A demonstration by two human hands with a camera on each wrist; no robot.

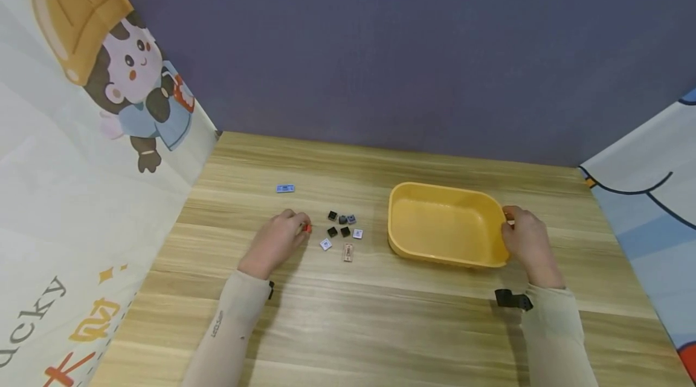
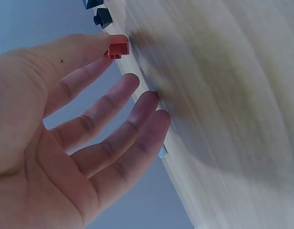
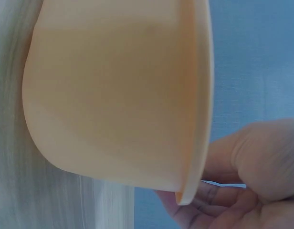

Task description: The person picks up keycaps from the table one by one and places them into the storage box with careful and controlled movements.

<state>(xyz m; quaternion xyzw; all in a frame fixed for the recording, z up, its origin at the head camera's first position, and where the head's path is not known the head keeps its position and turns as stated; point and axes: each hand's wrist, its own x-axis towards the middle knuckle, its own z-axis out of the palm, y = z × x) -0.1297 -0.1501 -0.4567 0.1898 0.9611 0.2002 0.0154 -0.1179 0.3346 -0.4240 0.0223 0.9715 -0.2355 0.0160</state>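
Observation:
My left hand (image 1: 277, 241) pinches a small red hollow plastic piece (image 2: 119, 46) between thumb and index finger, just above the table; the other fingers are spread loosely in the left wrist view. To its right lie several small pieces: black ones such as the black piece (image 1: 332, 232), a white square piece (image 1: 325, 244) and a pinkish, ticket-like strip (image 1: 348, 252). My right hand (image 1: 528, 243) grips the right end rim of an empty yellow plastic bin (image 1: 443, 224). The thumb and curled fingers are around that rim (image 3: 202, 119) in the right wrist view.
A blue printed strip (image 1: 285, 188) lies farther back, beyond the left hand. The wooden table (image 1: 348, 326) meets a dark blue backdrop (image 1: 380, 61) at the rear. Printed cloths with cartoon figures flank the table on the left (image 1: 81, 194) and right.

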